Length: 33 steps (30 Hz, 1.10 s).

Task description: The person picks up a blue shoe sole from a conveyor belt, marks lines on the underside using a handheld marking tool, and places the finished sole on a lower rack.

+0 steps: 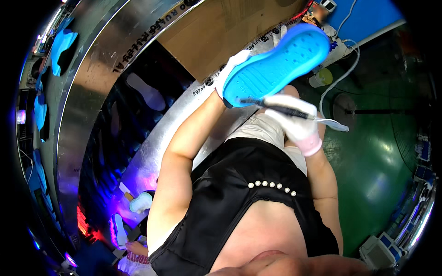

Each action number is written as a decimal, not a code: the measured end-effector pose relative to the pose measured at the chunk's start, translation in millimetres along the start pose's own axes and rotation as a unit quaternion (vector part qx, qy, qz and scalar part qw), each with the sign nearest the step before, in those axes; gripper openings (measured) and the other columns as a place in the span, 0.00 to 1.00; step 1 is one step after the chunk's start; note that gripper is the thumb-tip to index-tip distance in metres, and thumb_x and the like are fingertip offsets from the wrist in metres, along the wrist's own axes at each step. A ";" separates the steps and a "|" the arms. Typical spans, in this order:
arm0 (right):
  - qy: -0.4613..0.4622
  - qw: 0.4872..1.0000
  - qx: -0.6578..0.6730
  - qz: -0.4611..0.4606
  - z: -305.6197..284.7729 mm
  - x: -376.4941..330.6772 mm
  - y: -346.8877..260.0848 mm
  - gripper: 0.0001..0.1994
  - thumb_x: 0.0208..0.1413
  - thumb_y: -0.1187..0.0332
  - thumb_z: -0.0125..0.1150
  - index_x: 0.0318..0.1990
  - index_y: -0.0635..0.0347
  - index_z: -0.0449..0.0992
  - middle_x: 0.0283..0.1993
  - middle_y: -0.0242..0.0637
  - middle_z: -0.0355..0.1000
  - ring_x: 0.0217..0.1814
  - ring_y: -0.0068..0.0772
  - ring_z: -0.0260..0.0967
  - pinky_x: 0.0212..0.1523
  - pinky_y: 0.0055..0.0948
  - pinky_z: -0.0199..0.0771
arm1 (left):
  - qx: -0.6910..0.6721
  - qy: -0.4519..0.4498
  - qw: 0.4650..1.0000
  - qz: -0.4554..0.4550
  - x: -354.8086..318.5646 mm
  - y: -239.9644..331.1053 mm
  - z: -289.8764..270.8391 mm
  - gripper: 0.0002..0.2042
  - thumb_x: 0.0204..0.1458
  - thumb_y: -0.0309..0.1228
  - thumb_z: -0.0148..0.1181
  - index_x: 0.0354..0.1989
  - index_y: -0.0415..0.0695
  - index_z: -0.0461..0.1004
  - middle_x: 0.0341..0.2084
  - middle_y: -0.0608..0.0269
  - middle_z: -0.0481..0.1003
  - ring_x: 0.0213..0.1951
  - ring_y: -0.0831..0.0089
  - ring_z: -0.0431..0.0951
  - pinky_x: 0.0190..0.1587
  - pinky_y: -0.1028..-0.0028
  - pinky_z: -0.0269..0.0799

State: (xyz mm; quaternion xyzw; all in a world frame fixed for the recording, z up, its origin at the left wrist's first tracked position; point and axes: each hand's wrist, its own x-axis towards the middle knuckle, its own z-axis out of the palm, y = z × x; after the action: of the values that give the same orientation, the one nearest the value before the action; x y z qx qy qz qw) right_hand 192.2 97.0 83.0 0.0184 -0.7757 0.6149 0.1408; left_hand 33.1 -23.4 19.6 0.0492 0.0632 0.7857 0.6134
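Closest to the lens, at six o'clock, my own black top with its row of small white beads [272, 186] fills the lower frame, and both forearms rise from it toward twelve.

My left hand [230, 69], in a white glove, grips the bright blue shoe sole [281, 64] at its nearer end, around one o'clock from the frame's centre; the fingers are wrapped round the edge, mostly hidden behind the sole. My right hand [294, 122], also gloved white with a pink cuff, is closed around a thin dark pen-like tool [276, 108] whose tip rests on the sole's lower rim.

I judge the sole light and somewhat flexible, a moulded foam or rubber piece with a dimpled face: easy to hold aloft one-handed, not fragile, likely to bend if pinched mid-span. Holding it by the end and edges suits it, leaving the face free.

A white cable [343, 76] trails off toward two o'clock. At nine o'clock a curved metal conveyor rim [92, 92] carries more blue soles [62, 46]. At seven o'clock another person's gloved hand [140, 202] works under purple light.

Hard to make out: what the tool's tip does, where the cable ends, and the dark conveyor interior. My left fingertips are hidden.
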 end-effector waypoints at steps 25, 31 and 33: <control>-0.062 0.921 -0.304 -0.237 -11.6 15.6 -16.7 0.12 0.38 0.78 0.67 0.36 0.59 0.79 0.40 0.39 0.77 0.27 0.31 0.72 0.29 0.24 0.71 | 0.778 -0.190 0.531 0.278 -30.4 73.6 10.5 0.27 0.48 0.32 0.59 0.60 0.49 0.63 0.58 0.55 0.62 0.60 0.59 0.61 0.61 0.65 0.58; -0.051 0.903 -0.340 -0.258 -15.7 21.4 -21.4 0.12 0.38 0.75 0.67 0.35 0.58 0.79 0.39 0.40 0.77 0.25 0.32 0.70 0.27 0.24 0.69 | 0.798 -0.165 0.521 0.256 -39.0 82.5 24.1 0.32 0.43 0.31 0.64 0.60 0.55 0.62 0.60 0.59 0.60 0.61 0.60 0.60 0.61 0.65 0.60; -0.087 0.872 -0.402 -0.264 -13.0 11.1 -30.0 0.12 0.38 0.75 0.67 0.35 0.58 0.79 0.39 0.39 0.77 0.25 0.31 0.70 0.26 0.24 0.69 | 0.817 -0.139 0.507 0.239 -42.8 80.7 26.1 0.35 0.39 0.30 0.67 0.60 0.56 0.62 0.60 0.61 0.60 0.60 0.61 0.61 0.59 0.65 0.62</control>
State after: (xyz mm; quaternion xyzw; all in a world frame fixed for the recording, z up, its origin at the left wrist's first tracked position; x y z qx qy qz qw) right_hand 190.2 103.8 116.8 0.2174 -0.9314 0.1855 0.2255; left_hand -29.8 -83.2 58.2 0.6499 0.5770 0.4861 0.0917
